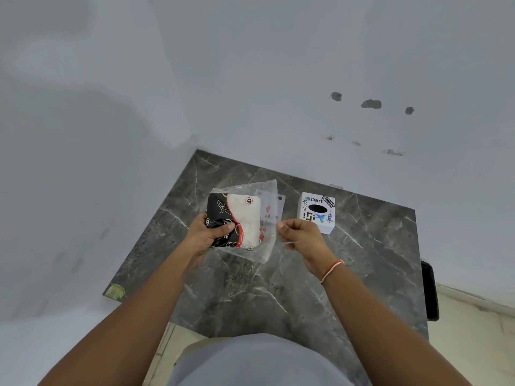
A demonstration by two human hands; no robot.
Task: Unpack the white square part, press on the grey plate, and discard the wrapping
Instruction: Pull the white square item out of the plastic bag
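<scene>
A clear plastic wrapping (266, 218) holds a square packet (237, 220) printed black, cream and red. I hold it above the dark marble table (278, 288). My left hand (207, 235) grips the packet's left edge through the plastic, thumb on top. My right hand (299, 234) pinches the wrapping's right edge between thumb and fingers. I cannot tell whether a white square part or a grey plate lies inside.
A white box (317, 211) with stickers and a black oval hole stands on the table just right of my right hand. White walls close in the table at the back and left. A black object (429, 291) sits past the table's right edge.
</scene>
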